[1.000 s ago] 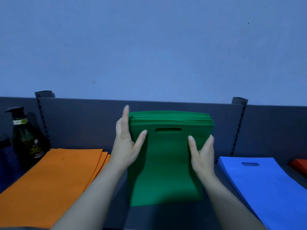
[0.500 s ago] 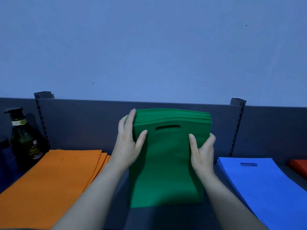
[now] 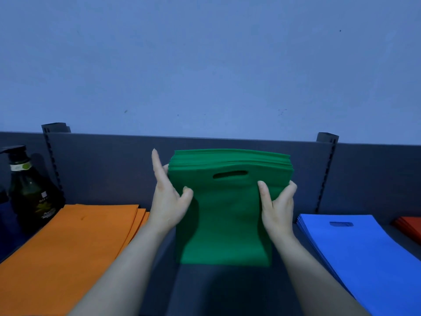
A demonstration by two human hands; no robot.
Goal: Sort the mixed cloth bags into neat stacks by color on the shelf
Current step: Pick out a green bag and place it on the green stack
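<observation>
**Green Bag Stack Held Upright at Shelf Centre**

The green bag stack (image 3: 227, 213) stands on end at the middle of the shelf (image 3: 227, 293). Its lower edge is down on the shelf deck and its upper edge is near the top of the dark back panel (image 3: 109, 169). The die-cut handle slot of the front bag faces the camera. The bag edges are layered at the top, and the stack bows inward at mid-height.

The left hand (image 3: 168, 201) holds the left edge of the stack. The thumb presses on the front face, the index finger points straight up beside the edge, and the remaining fingers are hidden behind the bags. The right hand (image 3: 278, 208) clamps the right edge, with the thumb on the front face and the fingers wrapped around the side.

The orange bag stack (image 3: 68, 247) lies flat toward the left end of the shelf, slightly fanned at its right edge. The blue bag stack (image 3: 364, 252) lies flat toward the right end. A red stack (image 3: 410, 226) is partly visible at the far right edge. A dark pump bottle (image 3: 29, 192) stands at the back left corner, just beside the orange bags.
</observation>
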